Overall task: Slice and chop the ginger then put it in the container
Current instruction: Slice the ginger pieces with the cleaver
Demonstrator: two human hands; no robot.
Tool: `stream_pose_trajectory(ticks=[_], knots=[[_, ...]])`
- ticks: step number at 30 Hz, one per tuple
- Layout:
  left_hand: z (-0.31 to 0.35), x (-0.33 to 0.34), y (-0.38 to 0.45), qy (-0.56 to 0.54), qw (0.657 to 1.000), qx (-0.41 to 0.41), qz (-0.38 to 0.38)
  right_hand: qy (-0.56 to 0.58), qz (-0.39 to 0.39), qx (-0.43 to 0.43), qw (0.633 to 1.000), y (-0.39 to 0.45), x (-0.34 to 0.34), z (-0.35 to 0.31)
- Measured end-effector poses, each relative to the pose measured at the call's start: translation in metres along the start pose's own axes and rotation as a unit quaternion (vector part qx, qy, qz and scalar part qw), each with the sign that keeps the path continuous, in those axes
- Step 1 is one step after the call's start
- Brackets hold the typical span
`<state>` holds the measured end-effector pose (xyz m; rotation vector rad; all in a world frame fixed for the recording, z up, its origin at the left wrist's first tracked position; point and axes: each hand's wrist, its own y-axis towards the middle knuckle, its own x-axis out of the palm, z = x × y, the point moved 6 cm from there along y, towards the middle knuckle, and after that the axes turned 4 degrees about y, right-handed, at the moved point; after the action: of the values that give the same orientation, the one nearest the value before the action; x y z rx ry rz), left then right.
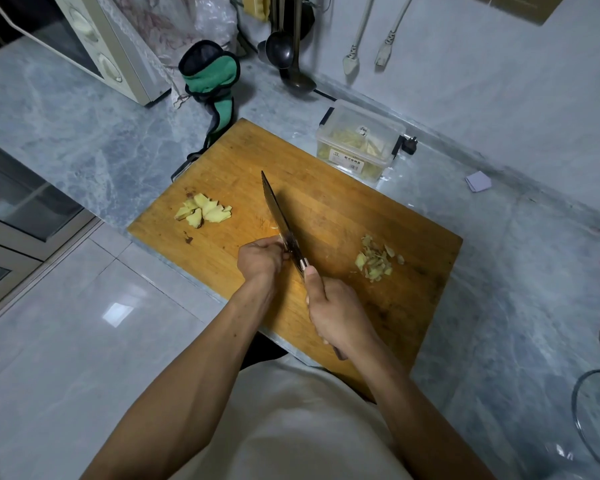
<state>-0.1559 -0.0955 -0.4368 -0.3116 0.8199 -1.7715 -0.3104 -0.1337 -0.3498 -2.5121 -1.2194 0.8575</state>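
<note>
A wooden cutting board (326, 202) lies on the grey counter. My right hand (336, 313) grips the handle of a dark knife (279, 216), thumb on the spine, blade edge down on the board. My left hand (260, 259) has its fingers curled against the blade's left side, holding a small piece of ginger that is mostly hidden. A pile of ginger slices (203, 211) lies at the board's left. Ginger peelings and scraps (376, 259) lie at its right. A clear plastic container (359, 143) holding cut ginger stands open past the board's far corner.
A microwave (94, 43) stands at the back left, with a green and black cloth (212, 74) beside it. Ladles (284, 46) hang against the wall. A glass lid (596, 420) lies at the right edge. A small purple card (478, 181) lies on the counter.
</note>
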Motion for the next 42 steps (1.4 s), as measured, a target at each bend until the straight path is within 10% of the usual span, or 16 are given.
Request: stream_pose_trajectory(ticks=[42], knots=[[0.010, -0.003, -0.006, 0.085, 0.994, 0.072, 0.009, 0.022, -0.011, 0.011, 1.000, 0.033, 0.009, 0.003]])
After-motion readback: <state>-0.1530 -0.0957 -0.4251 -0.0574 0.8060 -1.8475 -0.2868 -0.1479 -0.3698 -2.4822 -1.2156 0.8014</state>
